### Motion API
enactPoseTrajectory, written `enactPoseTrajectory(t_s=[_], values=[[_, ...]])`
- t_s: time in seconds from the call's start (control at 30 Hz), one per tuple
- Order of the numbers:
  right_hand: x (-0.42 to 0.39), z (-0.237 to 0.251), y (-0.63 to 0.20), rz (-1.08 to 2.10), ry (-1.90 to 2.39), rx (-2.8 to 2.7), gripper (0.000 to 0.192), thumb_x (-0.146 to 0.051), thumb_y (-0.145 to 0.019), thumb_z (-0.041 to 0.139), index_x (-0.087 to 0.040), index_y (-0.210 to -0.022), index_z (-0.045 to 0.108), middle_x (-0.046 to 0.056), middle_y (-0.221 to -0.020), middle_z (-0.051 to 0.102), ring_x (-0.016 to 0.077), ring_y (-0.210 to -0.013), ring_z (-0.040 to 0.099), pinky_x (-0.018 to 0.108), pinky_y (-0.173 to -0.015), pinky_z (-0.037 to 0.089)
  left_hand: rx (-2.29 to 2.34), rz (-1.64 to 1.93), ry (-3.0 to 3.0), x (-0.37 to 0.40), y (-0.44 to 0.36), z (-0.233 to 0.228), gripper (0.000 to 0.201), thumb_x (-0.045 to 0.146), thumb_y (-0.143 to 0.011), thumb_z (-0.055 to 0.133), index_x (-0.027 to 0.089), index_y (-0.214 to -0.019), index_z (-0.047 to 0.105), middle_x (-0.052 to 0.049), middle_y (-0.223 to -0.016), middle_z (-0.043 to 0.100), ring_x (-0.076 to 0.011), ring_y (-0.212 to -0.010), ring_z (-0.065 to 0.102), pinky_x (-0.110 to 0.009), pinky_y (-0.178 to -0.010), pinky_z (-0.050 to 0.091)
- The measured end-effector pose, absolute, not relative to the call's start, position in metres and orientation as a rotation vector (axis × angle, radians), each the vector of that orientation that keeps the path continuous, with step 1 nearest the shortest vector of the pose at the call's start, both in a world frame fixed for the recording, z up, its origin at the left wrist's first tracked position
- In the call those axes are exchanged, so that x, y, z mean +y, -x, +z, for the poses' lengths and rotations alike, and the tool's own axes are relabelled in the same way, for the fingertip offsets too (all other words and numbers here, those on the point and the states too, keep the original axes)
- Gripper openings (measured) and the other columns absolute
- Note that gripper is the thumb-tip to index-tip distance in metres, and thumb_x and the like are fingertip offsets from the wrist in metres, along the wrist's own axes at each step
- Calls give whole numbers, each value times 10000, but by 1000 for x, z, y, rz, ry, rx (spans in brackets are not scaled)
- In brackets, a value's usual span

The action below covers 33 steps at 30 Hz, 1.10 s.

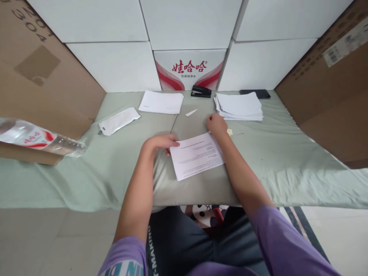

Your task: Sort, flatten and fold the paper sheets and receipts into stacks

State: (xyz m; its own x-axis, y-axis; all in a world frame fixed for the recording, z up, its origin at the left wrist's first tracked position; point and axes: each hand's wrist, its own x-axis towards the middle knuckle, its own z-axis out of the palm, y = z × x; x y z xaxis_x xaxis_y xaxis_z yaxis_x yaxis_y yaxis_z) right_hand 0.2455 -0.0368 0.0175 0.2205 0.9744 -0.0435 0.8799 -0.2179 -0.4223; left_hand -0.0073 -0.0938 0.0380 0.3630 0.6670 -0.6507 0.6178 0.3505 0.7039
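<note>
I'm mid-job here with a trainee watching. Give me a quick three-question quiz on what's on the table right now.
1. True or false: the left hand rests on the left edge of the printed sheet.
2. What lies nearest the right hand? A) the stapler B) the paper stack C) the water bottle
3. What dark flat thing lies behind the paper stack, by the white boxes?

Key
1. True.
2. B; the right hand sits at the sheet's far corner, just in front of the stack.
3. A phone.

White boxes (117, 65) and brown cardboard (40, 76) wall a green-clothed table (287, 161).
</note>
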Motion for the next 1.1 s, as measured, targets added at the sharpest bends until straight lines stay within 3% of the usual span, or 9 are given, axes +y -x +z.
enactPoseTrajectory(t_s=[0.2, 0.37, 0.57, 0.83, 1.1], values=[[-43, 20, -237, 373, 2255, -1788, 405, -81, -909, 366, -133, -1264, 554, 216, -1234, 651, 345, -1083, 648, 471, -890, 497, 1300, 50, -1329, -93, 8, 38, 182, 249, -688, 769, 141, -833, 748, -81, -772, 749, -197, -591, 657, -264, -504, 451], [-43, 12, -233, 115, 2243, -1873, 453, -102, -910, 379, -111, -1344, 508, 240, -1388, 535, 368, -1246, 518, 511, -1002, 406, 1126, -79, -1487, -93, 5, 40, 168, 321, -702, 731, 160, -736, 765, -50, -658, 685, -148, -537, 566, -249, -471, 360], [-39, 2, -234, -22, 2236, -1985, 503, -170, -905, 410, -128, -1402, 477, 237, -1420, 469, 382, -1256, 437, 552, -1008, 333, 1081, -222, -1606, -95, -9, 40, 179, 345, -709, 696, 178, -648, 713, -24, -577, 617, -118, -506, 449, -255, -486, 312], [-44, 5, -231, -70, 2144, -2134, 485, -115, -939, 310, -119, -1390, 487, 239, -1405, 482, 367, -1307, 394, 532, -1038, 284, 1037, -200, -1562, -90, -7, 36, 203, 387, -700, 701, 192, -648, 714, -13, -552, 581, -125, -523, 440, -256, -476, 303], [-43, 7, -237, 108, 2126, -2058, 400, -216, -979, 335, -110, -1321, 515, 237, -1357, 521, 359, -1247, 461, 513, -1013, 361, 1076, -89, -1545, -100, -8, 38, 201, 391, -663, 722, 201, -602, 740, -32, -535, 615, -138, -497, 464, -262, -447, 293]])
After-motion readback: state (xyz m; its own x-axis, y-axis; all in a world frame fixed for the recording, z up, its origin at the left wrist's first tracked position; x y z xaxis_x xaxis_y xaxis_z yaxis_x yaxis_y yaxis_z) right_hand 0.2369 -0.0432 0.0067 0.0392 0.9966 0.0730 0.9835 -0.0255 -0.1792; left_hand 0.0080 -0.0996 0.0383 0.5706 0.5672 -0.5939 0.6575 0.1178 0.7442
